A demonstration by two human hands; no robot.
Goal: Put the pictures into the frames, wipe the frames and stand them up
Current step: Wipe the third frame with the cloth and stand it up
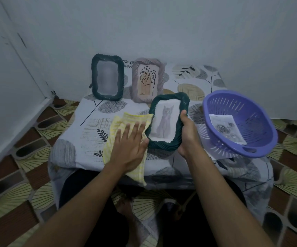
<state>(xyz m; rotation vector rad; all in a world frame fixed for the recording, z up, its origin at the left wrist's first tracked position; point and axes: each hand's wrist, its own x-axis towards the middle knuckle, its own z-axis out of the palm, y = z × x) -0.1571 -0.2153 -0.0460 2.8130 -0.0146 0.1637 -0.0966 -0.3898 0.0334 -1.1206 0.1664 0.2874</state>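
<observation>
At centre, the left hand (pixel 130 139) is pressing flat, fingers straight, on a cloth (pixel 124 120) on the table (pixel 90 125), while the right hand (pixel 187 136) is gripping the right edge of the cat frame (pixel 164 122), which is touching the cloth. To the right, a basket (pixel 213 111) is holding a loose picture (pixel 228 129). Farther back, upper centre, a dark frame (pixel 107 79) and a pink frame (pixel 148 81) are standing upright.

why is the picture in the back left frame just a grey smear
Head view: the blur sits only inside the back left frame, whose rim is sharp, so it is not focus; cause cannot be told. Head view: the leaf frame is crisp, the cat frame soft but readable; light dim, bluish, no glare.
</observation>
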